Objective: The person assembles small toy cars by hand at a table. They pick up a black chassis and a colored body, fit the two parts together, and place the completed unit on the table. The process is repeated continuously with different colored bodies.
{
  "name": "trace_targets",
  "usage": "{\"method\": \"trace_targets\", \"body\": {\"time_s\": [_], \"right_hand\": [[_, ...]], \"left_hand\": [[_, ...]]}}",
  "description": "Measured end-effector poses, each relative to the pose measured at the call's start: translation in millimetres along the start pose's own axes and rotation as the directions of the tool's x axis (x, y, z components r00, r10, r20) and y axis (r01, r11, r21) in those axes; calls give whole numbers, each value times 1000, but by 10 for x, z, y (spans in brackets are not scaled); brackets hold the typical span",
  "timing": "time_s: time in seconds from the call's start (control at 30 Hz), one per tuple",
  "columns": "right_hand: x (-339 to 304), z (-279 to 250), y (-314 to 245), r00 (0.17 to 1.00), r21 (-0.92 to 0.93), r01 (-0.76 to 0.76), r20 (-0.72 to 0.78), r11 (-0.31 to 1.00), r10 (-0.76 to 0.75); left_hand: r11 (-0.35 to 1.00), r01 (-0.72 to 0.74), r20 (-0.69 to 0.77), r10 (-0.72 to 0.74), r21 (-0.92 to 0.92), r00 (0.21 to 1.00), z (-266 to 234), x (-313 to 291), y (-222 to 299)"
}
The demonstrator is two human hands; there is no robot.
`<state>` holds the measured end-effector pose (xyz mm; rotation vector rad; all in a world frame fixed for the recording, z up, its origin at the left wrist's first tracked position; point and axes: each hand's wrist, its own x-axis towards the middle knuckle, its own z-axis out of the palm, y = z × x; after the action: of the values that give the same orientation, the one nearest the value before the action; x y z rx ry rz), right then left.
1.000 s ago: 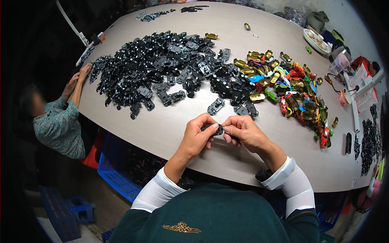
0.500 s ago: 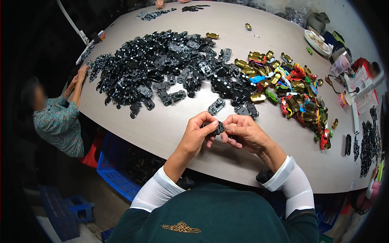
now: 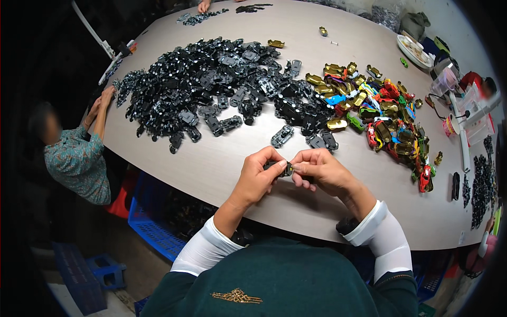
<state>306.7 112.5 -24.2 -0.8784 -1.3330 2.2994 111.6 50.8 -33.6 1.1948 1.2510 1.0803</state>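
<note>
Both hands meet over the near part of the round table (image 3: 227,164). My left hand (image 3: 260,174) and my right hand (image 3: 319,170) pinch one small toy car piece (image 3: 285,168), dark with a gold glint, between their fingertips. Most of the piece is hidden by my fingers. Just beyond my hands lie loose black toy car chassis (image 3: 282,136). A big heap of black chassis parts (image 3: 200,87) covers the table's far left. A pile of shiny coloured toy car bodies (image 3: 383,119) lies to the right.
Another person (image 3: 74,153) sits at the table's left edge with hands on it. A blue crate (image 3: 150,224) stands under the table. Cups, a plate and tape (image 3: 449,90) crowd the far right, with more black parts (image 3: 480,182) there.
My hands stay in the same place; the fingers have shifted slightly around the small piece. The person at the left has barely moved.
</note>
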Motion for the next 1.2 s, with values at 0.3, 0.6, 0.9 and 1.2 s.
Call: {"method": "trace_targets", "body": {"time_s": [0.3, 0.6, 0.9, 1.2], "right_hand": [[18, 85, 63, 994, -189, 55, -85, 980, -72], [19, 160, 54, 975, -53, 190, -103, 980, -195], [-11, 116, -6, 976, 36, 179, -131, 983, -173], [-19, 148, 25, 995, 214, 82, -66, 973, -70]], "left_hand": [[990, -23, 10, 22, 139, 1000, -8, 5, -4], [751, -16, -115, -80, -661, 990, -101, 99, -80], [869, 198, 142, -149, -452, 979, -55, -29, -35], [884, 177, 75, -160, -433, 984, 57, -90, -28]]}}
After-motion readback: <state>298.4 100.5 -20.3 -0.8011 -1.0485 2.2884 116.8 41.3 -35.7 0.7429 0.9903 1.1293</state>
